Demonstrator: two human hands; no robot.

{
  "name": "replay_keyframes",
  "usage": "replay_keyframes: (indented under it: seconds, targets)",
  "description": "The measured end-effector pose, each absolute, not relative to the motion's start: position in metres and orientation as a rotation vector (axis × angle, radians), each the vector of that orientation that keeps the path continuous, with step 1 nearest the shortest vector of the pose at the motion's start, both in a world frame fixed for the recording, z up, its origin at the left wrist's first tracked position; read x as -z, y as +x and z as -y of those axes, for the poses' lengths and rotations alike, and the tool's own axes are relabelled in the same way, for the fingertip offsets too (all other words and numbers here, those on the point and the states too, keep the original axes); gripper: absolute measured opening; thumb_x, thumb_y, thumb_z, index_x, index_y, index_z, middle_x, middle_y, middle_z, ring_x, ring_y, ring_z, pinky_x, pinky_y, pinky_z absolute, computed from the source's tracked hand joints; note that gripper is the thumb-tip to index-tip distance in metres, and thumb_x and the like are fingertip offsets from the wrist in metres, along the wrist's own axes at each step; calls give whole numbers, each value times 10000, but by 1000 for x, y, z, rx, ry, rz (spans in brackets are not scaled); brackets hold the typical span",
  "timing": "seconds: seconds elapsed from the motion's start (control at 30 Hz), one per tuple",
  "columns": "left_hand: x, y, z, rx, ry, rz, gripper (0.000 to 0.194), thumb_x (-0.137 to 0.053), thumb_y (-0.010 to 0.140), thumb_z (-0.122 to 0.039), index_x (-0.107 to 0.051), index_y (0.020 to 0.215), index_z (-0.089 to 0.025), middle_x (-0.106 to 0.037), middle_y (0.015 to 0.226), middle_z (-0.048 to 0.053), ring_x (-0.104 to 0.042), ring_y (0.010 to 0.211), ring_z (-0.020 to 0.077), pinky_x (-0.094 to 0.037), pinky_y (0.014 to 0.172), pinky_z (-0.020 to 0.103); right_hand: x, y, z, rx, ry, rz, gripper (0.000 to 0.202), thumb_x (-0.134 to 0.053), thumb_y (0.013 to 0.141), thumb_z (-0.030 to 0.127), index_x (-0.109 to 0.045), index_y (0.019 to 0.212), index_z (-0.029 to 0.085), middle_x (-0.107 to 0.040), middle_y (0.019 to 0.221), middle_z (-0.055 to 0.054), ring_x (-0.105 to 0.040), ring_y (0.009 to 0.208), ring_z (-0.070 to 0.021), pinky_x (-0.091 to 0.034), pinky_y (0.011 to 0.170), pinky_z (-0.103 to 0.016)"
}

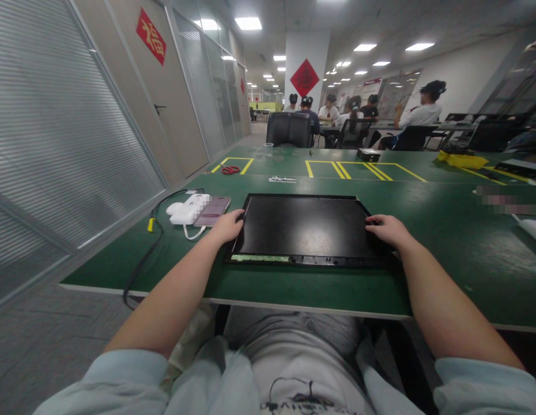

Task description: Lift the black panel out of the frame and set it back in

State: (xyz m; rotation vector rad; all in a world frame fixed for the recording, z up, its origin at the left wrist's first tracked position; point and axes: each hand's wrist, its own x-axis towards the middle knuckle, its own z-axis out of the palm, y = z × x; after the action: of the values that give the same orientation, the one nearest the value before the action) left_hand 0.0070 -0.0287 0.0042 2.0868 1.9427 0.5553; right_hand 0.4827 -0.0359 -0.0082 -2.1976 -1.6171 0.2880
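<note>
A black flat display panel [305, 225] lies on the green table in front of me. Along its near edge the frame is exposed, and a green circuit-board strip [260, 258] shows at the left part. My left hand [228, 226] grips the panel's left edge, thumb on top at the upper part of that side. On the opposite edge my right hand [389, 230] does the same, its thumb and fingers closed at the rim. The fingers beneath the panel are hidden on both sides.
Left of the panel lie a phone [212, 211], a white device [188, 208] and a black cable [152, 249]. Farther back are red-handled scissors [230, 170], a plastic cup [268, 150], a black box [368, 155] and a yellow tray [461, 160]. People sit beyond the table.
</note>
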Motion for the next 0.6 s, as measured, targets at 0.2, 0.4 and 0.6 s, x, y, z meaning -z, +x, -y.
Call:
replay_keyframes:
  seconds: [0.2, 0.4, 0.6]
  targets:
    - [-5, 8, 30, -561, 2095, -1928, 453, -549, 932, -169, -716, 1353, -191, -710, 1382, 109, -651, 1307, 325, -480, 1117, 380, 8, 483, 35, -282, -2233, 1610, 463, -699, 855, 290, -754, 1284, 125, -751, 1208, -172, -695, 1153, -316, -532, 982, -374]
    - [-3, 7, 29, -594, 2100, -1915, 450, -556, 915, -167, -730, 1329, -202, -720, 1368, 104, -659, 1292, 327, -488, 1112, 401, 6, 482, 36, -307, -2255, 1609, 411, -661, 876, 263, -770, 1253, 143, -749, 1239, -155, -694, 1174, -308, -526, 1008, -373]
    - [1, 4, 27, -641, 2084, -1903, 434, -544, 919, -171, -729, 1311, -173, -728, 1351, 130, -663, 1277, 330, -488, 1114, 422, 5, 481, 37, -308, -2244, 1634, 440, -663, 865, 253, -759, 1275, 124, -746, 1247, -164, -691, 1182, -317, -527, 1014, -381]
